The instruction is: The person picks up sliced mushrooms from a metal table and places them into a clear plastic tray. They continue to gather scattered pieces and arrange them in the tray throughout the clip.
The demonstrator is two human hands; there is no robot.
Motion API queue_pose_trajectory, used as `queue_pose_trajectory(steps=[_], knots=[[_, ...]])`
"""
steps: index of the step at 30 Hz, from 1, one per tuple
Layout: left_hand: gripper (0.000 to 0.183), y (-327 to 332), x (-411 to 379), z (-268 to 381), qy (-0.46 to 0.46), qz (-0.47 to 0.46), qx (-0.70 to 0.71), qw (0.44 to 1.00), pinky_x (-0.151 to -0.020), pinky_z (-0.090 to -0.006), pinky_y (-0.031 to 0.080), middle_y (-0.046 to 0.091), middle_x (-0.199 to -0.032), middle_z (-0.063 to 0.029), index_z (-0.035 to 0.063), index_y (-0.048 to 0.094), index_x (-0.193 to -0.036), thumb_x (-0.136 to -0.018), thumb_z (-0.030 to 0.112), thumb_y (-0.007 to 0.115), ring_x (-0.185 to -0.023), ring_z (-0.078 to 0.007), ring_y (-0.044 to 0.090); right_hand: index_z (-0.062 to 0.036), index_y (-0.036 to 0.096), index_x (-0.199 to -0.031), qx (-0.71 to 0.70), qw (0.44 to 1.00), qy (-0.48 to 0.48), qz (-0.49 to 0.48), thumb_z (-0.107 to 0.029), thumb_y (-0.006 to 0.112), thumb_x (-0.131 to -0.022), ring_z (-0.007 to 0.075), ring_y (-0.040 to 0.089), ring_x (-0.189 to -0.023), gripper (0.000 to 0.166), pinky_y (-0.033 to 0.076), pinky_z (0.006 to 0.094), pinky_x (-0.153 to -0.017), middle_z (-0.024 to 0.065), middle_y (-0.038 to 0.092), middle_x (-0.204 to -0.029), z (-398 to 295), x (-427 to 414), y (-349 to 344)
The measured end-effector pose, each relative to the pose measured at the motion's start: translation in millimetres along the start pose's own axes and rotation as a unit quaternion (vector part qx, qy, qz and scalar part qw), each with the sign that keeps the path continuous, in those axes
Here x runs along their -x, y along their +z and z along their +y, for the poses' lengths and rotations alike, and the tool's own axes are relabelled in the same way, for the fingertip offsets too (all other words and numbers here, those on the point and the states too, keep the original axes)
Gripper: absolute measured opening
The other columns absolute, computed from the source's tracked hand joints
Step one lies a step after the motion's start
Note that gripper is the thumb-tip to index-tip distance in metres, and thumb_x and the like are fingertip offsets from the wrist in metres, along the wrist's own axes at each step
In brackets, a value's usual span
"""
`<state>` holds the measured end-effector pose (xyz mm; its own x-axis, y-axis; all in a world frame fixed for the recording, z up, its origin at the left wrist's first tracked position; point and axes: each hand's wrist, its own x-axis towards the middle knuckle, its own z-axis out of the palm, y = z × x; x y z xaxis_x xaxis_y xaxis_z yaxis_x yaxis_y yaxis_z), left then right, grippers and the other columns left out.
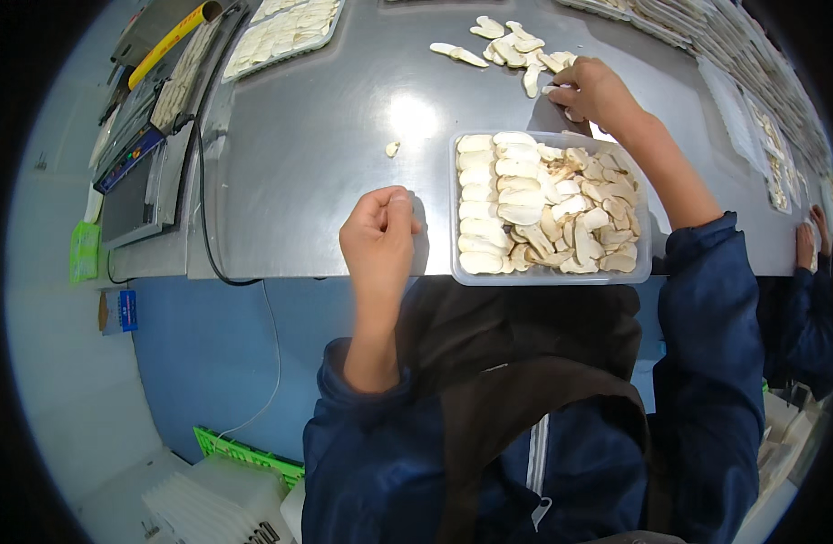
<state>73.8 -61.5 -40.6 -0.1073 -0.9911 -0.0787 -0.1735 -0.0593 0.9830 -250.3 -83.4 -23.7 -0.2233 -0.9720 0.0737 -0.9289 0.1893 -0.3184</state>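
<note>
A clear plastic tray [457, 280] of mushroom slices lies at the front edge of the steel table. Its left part has two columns of neatly overlapped pale slices [518, 180]; loose, browner slices [593, 224] fill the right part. Beyond the tray, my right hand [593, 92] reaches down at the right end of a loose pile of slices [515, 47], fingertips at a small white slice [549, 89]. My left hand [381, 228] rests over the table left of the tray, fingers curled; whether anything is inside them is hidden. A small mushroom piece [392, 149] lies beyond it.
A filled tray [284, 34] stands at the back left, near a scale [134, 197] and a black cable [202, 197]. Stacked trays [736, 51] line the right side. Another person's hands [812, 234] are at the far right. Green crate [246, 454] below the table.
</note>
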Motion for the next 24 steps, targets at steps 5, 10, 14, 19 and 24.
queue_pose_trajectory(steps=[5,10,14,19,24], knots=[[0.019,-5.4,0.8,-2.6,0.015,-0.009,-0.003,1.0,-0.044,-0.0182,0.032,0.058,-0.063,-0.0009,-0.0039,0.064,-0.096,-0.091,0.014,0.058,-0.048,-0.0026,0.043,0.0013,0.065,-0.08,0.111,0.989,-0.07,0.063,-0.018,0.055,-0.082,0.0328,0.061,-0.077,0.021,0.049,0.0421,-0.07,0.0169,0.063,-0.083,8.9,4.2,-2.0],[0.018,0.2,-0.7,-3.4,0.047,-0.014,0.007,0.999,-0.044,-0.0184,0.032,0.058,-0.063,-0.0003,-0.0034,0.064,-0.095,-0.091,0.013,0.058,-0.048,-0.0026,0.043,-0.0005,0.067,-0.09,0.003,0.995,-0.044,0.09,-0.018,0.053,-0.084,0.0317,0.061,-0.076,0.023,0.049,0.0402,-0.07,0.0156,0.064,-0.084,14.5,19.3,-15.1],[0.016,-1.6,-4.4,-4.9,0.026,0.001,-0.047,0.999,-0.059,-0.0219,0.044,0.064,-0.07,-0.0042,-0.0039,0.062,-0.094,-0.091,0.011,0.057,-0.063,-0.0065,0.056,-0.0003,0.067,-0.092,-0.06,0.993,0.039,0.095,-0.016,0.056,-0.082,0.029,0.061,-0.068,0.022,0.048,0.0367,-0.068,0.0168,0.066,-0.08,21.3,17.9,-40.1],[0.015,-0.1,-8.2,-11.4,0.062,0.002,-0.066,0.996,-0.059,-0.022,0.044,0.063,-0.069,-0.0036,-0.0032,0.063,-0.093,-0.09,0.011,0.058,-0.062,-0.0063,0.054,-0.0025,0.07,-0.09,-0.071,0.995,-0.063,0.032,-0.008,0.06,-0.078,0.0262,0.063,-0.079,0.017,0.05,0.034,-0.071,0.0123,0.067,-0.085,25.6,38.1,-38.7],[0.016,6.3,-14.4,-10.6,0.089,0.003,-0.071,0.993,-0.058,-0.022,0.043,0.061,-0.068,-0.0028,-0.0032,0.063,-0.092,-0.09,0.011,0.058,-0.061,-0.0062,0.052,-0.0041,0.07,-0.096,0.053,0.982,-0.179,0.004,-0.006,0.063,-0.081,0.0272,0.058,-0.092,0.017,0.049,0.0349,-0.078,0.0123,0.061,-0.095,15.2,35.9,-23.0]])
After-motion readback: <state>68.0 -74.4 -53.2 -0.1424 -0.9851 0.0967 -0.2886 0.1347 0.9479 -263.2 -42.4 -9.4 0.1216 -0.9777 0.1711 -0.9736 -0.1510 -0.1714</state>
